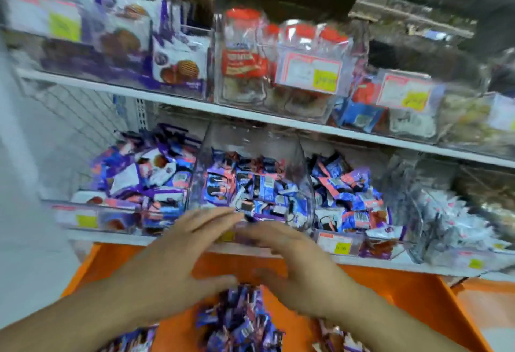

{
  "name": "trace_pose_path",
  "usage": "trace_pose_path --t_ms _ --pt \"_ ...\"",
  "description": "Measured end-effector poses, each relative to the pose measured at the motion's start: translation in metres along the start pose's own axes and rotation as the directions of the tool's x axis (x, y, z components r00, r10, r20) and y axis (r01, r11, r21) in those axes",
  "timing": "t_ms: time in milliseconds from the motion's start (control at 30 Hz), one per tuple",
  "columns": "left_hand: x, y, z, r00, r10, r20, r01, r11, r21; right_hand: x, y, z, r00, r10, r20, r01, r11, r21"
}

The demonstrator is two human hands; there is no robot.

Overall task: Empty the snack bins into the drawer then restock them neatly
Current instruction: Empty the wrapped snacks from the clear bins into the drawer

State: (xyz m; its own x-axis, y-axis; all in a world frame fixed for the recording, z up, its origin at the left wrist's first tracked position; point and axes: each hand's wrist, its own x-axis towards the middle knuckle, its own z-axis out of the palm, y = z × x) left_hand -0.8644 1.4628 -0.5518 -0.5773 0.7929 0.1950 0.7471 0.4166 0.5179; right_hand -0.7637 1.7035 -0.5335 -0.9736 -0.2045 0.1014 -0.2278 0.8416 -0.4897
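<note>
Right now both hands are out in front of the lower shelf, fingers spread and mostly straight, gripping nothing. Left hand reaches toward the front edge of the clear middle bin; right hand sits just beside it, blurred, so contact with the bin can't be confirmed. That bin is partly full of blue-purple snack packets. Similar bins sit left and right of it, also stocked. Below the shelf the orange drawer is open, with a loose heap of packets on its floor under the hands. Upper shelf carries red-lidded jars and cookie packs.
</note>
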Motion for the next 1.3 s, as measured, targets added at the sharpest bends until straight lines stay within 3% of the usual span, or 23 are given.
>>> trace_pose_path --t_ms 67,133,300,400,467,600,767,867,1067,1200,1300 --pt "0.009 -0.015 -0.017 0.996 -0.045 -0.071 0.052 0.995 0.091 0.029 0.0 -0.018 0.991 0.012 -0.134 -0.02 0.998 -0.064" --pt "0.018 -0.029 -0.027 0.988 -0.093 -0.122 0.113 0.978 0.173 0.063 0.009 -0.033 0.985 0.058 -0.16 -0.084 0.983 -0.163" --pt "0.026 -0.051 -0.023 0.983 -0.161 -0.09 0.177 0.961 0.214 0.134 0.045 -0.047 0.935 0.342 0.092 -0.282 0.876 -0.392" --pt "0.027 -0.055 -0.019 0.981 -0.171 -0.093 0.185 0.968 0.169 0.154 0.066 -0.041 0.837 0.477 0.269 -0.408 0.871 -0.274" --pt "0.028 -0.057 -0.018 0.98 -0.173 -0.097 0.186 0.972 0.146 0.163 0.074 -0.031 0.824 0.479 0.303 -0.403 0.871 -0.281" --pt "0.026 -0.058 -0.016 0.978 -0.196 -0.068 0.202 0.974 0.102 0.163 0.078 -0.017 0.912 0.378 0.16 -0.273 0.85 -0.45" --pt "0.025 -0.051 -0.02 0.975 -0.218 -0.031 0.22 0.973 0.067 0.153 0.077 -0.019 0.952 0.303 0.04 -0.247 0.838 -0.487" --pt "0.025 -0.047 -0.023 0.973 -0.229 -0.018 0.229 0.972 0.053 0.152 0.076 -0.025 0.966 0.257 -0.031 -0.251 0.898 -0.361" --pt "0.026 -0.04 -0.034 0.964 -0.258 -0.059 0.257 0.966 -0.032 0.142 0.031 -0.048 0.93 0.302 -0.21 -0.292 0.953 0.081" --pt "0.031 -0.012 -0.054 0.932 -0.317 -0.179 0.25 0.915 -0.316 0.108 -0.03 -0.054 0.941 0.25 -0.228 -0.182 0.942 0.283" --pt "0.028 0.015 -0.056 0.939 -0.339 -0.05 0.226 0.722 -0.654 0.08 -0.062 -0.042 0.956 0.212 -0.2 -0.105 0.891 0.442"
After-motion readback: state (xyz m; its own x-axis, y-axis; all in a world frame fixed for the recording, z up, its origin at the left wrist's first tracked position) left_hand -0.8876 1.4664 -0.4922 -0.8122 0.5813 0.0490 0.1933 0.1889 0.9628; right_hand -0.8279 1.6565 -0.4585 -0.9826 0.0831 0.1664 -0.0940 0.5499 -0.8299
